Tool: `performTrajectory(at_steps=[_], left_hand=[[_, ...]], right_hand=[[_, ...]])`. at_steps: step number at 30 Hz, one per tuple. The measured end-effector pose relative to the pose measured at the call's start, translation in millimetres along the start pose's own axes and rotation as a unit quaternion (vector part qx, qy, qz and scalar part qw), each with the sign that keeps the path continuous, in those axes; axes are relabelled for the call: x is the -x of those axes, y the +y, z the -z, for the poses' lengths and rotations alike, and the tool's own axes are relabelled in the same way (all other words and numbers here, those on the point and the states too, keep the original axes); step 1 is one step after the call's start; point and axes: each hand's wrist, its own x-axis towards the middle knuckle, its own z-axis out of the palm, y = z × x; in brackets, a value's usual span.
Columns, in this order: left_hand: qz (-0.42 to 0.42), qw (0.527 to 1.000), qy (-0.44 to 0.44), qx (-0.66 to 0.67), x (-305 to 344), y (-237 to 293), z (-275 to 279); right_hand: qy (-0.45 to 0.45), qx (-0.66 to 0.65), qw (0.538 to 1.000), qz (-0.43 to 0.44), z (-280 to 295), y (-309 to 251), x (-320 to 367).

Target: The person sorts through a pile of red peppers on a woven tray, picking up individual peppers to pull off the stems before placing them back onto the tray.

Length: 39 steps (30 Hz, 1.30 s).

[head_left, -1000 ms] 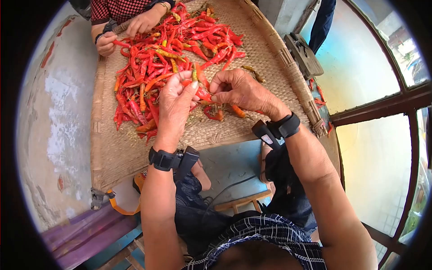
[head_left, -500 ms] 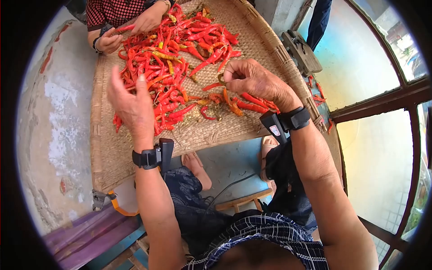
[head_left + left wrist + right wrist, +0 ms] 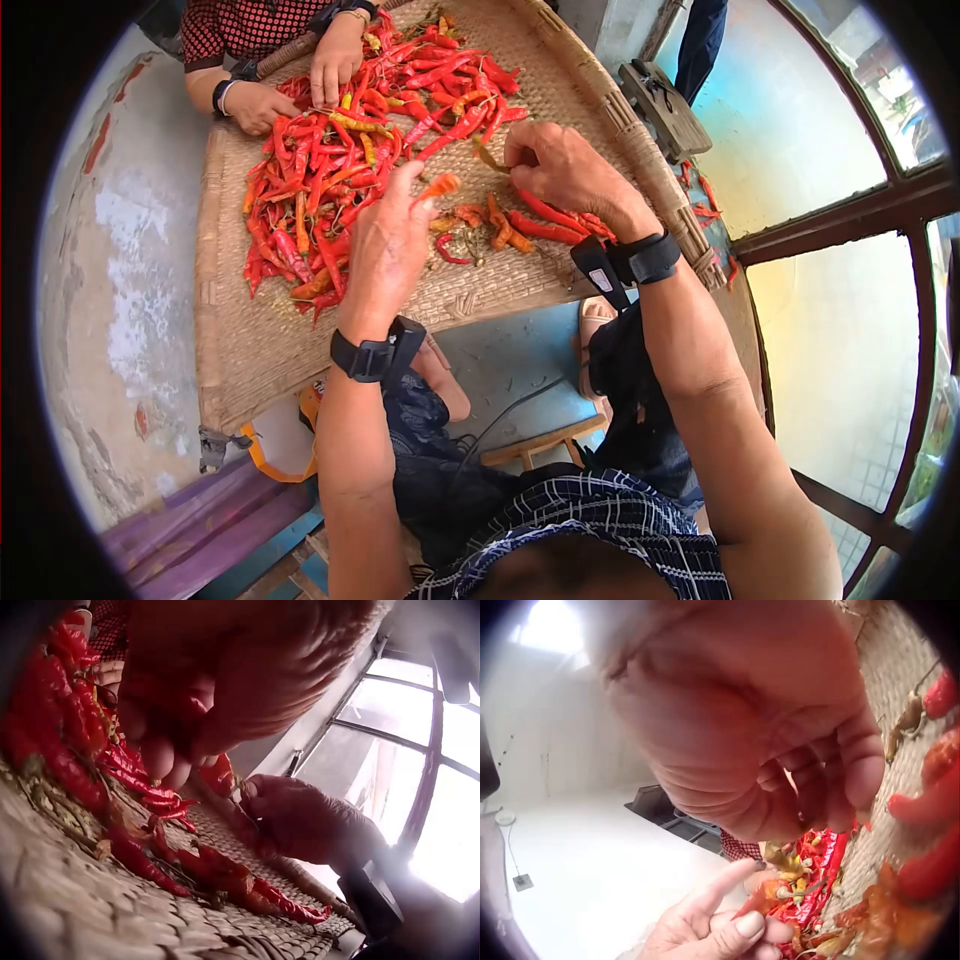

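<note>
An orange-red pepper (image 3: pixel 440 186) is held between the thumb and fingers of the left hand (image 3: pixel 385 250), over the near part of the woven tray (image 3: pixel 270 362). To its right, the right hand (image 3: pixel 575 178) has its fingers curled, pinching an olive-yellow pepper (image 3: pixel 487 154) that sticks out to the left. In the right wrist view the held orange pepper (image 3: pixel 762 898) shows its stem end beside the left hand (image 3: pixel 712 922). The right palm hides part of the grip there. A large heap of red peppers (image 3: pixel 330 150) lies left and beyond.
Several loose red and orange peppers (image 3: pixel 545 228) lie below the right hand. Another person's hands (image 3: pixel 335 65) touch the heap at the far left. A wooden stool (image 3: pixel 545 442) stands below the tray, and a window (image 3: pixel 830 330) is at the right.
The left hand, empty and spread half a second ago, has come back right with an orange pepper. The right hand has shifted slightly, its olive pepper now showing more. The other person's hands lowered to the heap.
</note>
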Motion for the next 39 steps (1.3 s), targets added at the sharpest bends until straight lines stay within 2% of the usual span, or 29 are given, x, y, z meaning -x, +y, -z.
performTrajectory(at_steps=[1, 3, 5, 6, 7, 8, 10, 11, 13, 14, 15, 16, 17, 19, 20, 21, 23, 24, 27, 29, 30, 31, 32, 33, 34, 35, 37, 39], left_hand=[[0.022, 1.000, -0.003, 0.004, -1, -4, 3], [0.051, 0.997, 0.051, 0.030, -6, -11, 14], [0.116, 0.989, 0.096, 0.005, -9, -12, 34], [0.115, 0.989, 0.096, 0.006, -11, -21, 39], [0.060, 0.972, 0.185, -0.132, -12, -29, 42], [0.003, 0.926, 0.269, -0.267, -12, -35, 43], [-0.014, 0.918, 0.276, -0.286, -11, -33, 42], [-0.029, 0.909, 0.283, -0.305, -11, -30, 41], [-0.033, 0.949, 0.216, -0.225, -11, -18, 30], [-0.016, 0.981, 0.164, -0.107, -10, -11, 22], [0.000, 0.994, 0.110, 0.014, -8, -6, 13], [-0.007, 0.995, 0.085, 0.047, -6, -3, 4], [-0.015, 0.995, 0.060, 0.080, -4, 1, -5], [0.011, 0.992, 0.013, 0.128, -2, 19, -14], [0.000, 0.989, 0.007, 0.149, -2, 18, -20], [0.001, 0.989, 0.008, 0.150, -3, 19, -25], [0.015, 0.966, -0.022, 0.257, -4, 19, -31], [0.009, 0.978, -0.013, 0.208, -5, 18, -31], [0.054, 0.972, -0.018, 0.227, -5, 22, -19], [0.078, 0.976, 0.023, 0.202, -8, 11, -4], [0.077, 0.981, 0.059, 0.170, -11, 4, 8], [0.076, 0.983, 0.103, 0.132, -13, -5, 18], [0.068, 0.981, 0.177, 0.048, -15, -17, 27], [0.093, 0.971, 0.215, -0.046, -14, -17, 38], [0.053, 0.961, 0.258, -0.087, -15, -34, 44], [0.011, 0.945, 0.301, -0.128, -16, -49, 47], [0.011, 0.936, 0.312, -0.160, -16, -48, 49], [0.012, 0.926, 0.325, -0.194, -17, -43, 47]], right_hand=[[0.040, 0.053, 0.998, 0.011, 1, 4, 0], [0.062, 0.090, 0.994, 0.004, 1, 8, 1], [0.078, 0.124, 0.989, -0.005, -1, 7, 5], [0.016, 0.122, 0.992, -0.020, 3, 2, 5], [-0.046, 0.120, 0.991, -0.035, 5, -3, 5], [-0.046, 0.120, 0.991, -0.036, 3, -11, 7], [-0.170, 0.158, 0.969, -0.084, -3, -28, 11], [-0.170, 0.157, 0.969, -0.084, -7, -27, 10], [-0.166, 0.204, 0.964, -0.049, -16, -20, 8], [-0.167, 0.205, 0.963, -0.047, -16, -16, 7], [-0.131, 0.140, 0.981, -0.026, -13, -11, 6], [-0.094, 0.075, 0.993, -0.005, -11, -9, 5], [-0.096, 0.076, 0.993, -0.004, -10, -9, 5], [-0.040, -0.054, 0.997, -0.031, -5, -11, 2], [-0.045, -0.132, 0.989, -0.044, -6, -9, 2], [-0.047, -0.131, 0.989, -0.044, -5, -13, 2], [-0.075, -0.229, 0.966, -0.099, -2, -23, 3], [-0.076, -0.229, 0.965, -0.099, -1, -27, 4], [-0.075, -0.274, 0.956, -0.072, 3, -28, 6], [0.002, -0.175, 0.983, -0.063, 9, -14, 3], [0.046, -0.058, 0.997, -0.010, 7, 0, 0], [0.048, -0.057, 0.997, -0.012, 9, 3, 3], [0.008, 0.051, 0.998, -0.042, 10, 5, 5], [-0.033, 0.156, 0.984, -0.073, 11, 6, 8], [-0.072, 0.225, 0.964, -0.124, 12, -8, 11], [-0.072, 0.225, 0.964, -0.125, 9, -8, 12], [-0.113, 0.283, 0.949, -0.086, 0, -3, 13], [-0.109, 0.282, 0.950, -0.079, -7, 2, 11]])
